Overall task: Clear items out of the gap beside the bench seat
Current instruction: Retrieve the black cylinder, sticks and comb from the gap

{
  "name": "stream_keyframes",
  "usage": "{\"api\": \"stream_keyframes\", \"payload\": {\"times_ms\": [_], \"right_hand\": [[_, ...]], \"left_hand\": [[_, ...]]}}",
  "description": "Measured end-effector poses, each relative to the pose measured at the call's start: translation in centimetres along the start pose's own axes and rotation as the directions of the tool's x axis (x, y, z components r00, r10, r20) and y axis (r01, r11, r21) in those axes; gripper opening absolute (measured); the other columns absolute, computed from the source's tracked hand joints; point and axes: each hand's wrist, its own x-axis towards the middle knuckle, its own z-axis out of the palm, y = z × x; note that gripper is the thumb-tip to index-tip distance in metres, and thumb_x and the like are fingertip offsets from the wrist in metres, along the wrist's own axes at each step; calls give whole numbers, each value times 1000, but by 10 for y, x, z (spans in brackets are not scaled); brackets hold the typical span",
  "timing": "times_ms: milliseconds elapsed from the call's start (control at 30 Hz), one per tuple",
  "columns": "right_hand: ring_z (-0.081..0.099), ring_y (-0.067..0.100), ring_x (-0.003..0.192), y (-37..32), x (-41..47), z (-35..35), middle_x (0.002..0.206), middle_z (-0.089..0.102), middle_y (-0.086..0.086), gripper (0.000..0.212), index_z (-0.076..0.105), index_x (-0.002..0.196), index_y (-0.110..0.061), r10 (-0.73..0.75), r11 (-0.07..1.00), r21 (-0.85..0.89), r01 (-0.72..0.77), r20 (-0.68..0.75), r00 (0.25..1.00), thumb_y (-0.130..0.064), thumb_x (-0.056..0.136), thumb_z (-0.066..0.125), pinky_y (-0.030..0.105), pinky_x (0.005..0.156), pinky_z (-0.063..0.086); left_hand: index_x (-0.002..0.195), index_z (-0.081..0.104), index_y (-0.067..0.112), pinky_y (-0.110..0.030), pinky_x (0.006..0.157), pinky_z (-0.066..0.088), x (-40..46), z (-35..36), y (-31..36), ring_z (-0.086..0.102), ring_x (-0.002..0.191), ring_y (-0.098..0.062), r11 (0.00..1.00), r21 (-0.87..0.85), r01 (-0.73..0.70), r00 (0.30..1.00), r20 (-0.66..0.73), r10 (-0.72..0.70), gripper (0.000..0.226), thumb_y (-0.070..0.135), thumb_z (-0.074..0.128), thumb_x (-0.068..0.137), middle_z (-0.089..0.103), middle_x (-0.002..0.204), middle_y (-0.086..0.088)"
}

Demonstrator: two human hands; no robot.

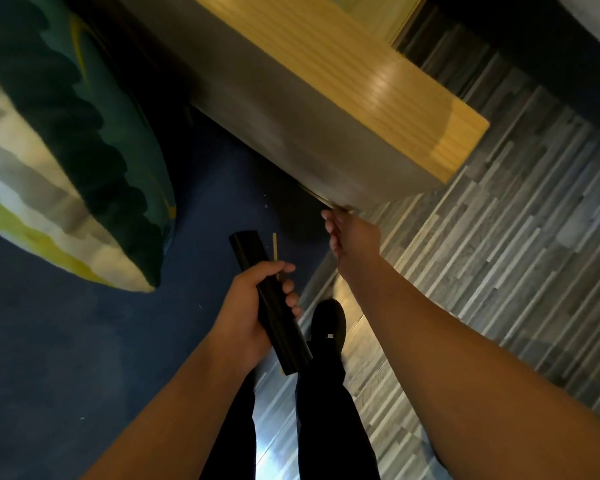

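Reaching under the table [326, 109] edge, right hand [352, 239] pinches a thin stick [321, 199] | left hand [248, 313] grips black tube [269, 303], freeing right | over blue bench [84, 341]

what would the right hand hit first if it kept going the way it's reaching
Most likely the lower edge of the wooden table: the right hand points up at it, fingertips already at or almost touching a thin strip there. Depth is unclear, so contact can't be confirmed.

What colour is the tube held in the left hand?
Black, glossy; the tube shows clearly in the head view, gripped by the left hand.
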Motion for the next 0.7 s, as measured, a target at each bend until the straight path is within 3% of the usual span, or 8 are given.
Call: {"api": "stream_keyframes", "payload": {"times_ms": [100, 167, 267, 400, 500, 700], "right_hand": [[49, -1, 33, -2, -6, 0, 55, 67, -6, 29, 70, 116, 5, -25, 999, -44, 25, -10, 1000, -16, 100, 58, 12, 33, 30], [48, -1, 33, -4, -14, -6, 59, 65, -3, 27, 71, 113, 7, -75, 994, -80, 72, -38, 996, -11, 98, 58, 11, 34, 32], [52, 1, 39, -8, -37, -23, 61, 67, -1, 17, 76, 92, 1, -127, 992, -38, 124, -81, 989, -2, 90, 59, 11, 38, 38], [58, 5, 47, -10, -80, -47, 62, 73, 0, 24, 74, 70, -10, -182, 983, -13, 181, -44, 982, -5, 89, 60, 15, 44, 45], [61, 9, 56, -5, -117, -66, 71, 74, 4, 24, 76, 74, -12, -142, 990, -8, 143, 68, 988, -11, 93, 61, 21, 55, 46], [59, 8, 56, 2, -199, -93, 69, 68, 0, 21, 82, 87, -11, -26, 987, 156, -32, 358, 934, -20, 88, 64, 20, 52, 46]], "left_hand": [[91, 66, 9, -29, 55, 46, -4, -6, -1, 49, 54, -16, 999, 45, 4, 1000, -30, -3, 13, 19, 67, 85, 50, 67, -3], [92, 66, 9, -29, 55, 46, -7, -8, -3, 49, 54, -16, 998, 54, 11, 999, -46, -8, 13, 18, 69, 83, 50, 67, -4], [92, 66, 8, -29, 54, 48, -16, -7, -6, 49, 55, -17, 1000, 29, 9, 999, -45, -8, 16, 18, 71, 81, 52, 68, -5], [100, 70, 6, -31, 59, 50, -37, 0, -10, 56, 59, -19, 1000, 3, -18, 1000, -26, 18, 31, 19, 76, 71, 61, 73, -10], [105, 72, 5, -32, 61, 50, -56, 7, -11, 60, 60, -20, 999, -4, -37, 999, -13, 37, 41, 21, 78, 67, 65, 79, -12], [98, 78, 12, -32, 61, 53, -104, 25, -8, 64, 65, -21, 975, 93, -201, 977, 90, 193, 20, 18, 70, 81, 67, 82, -12]]}}
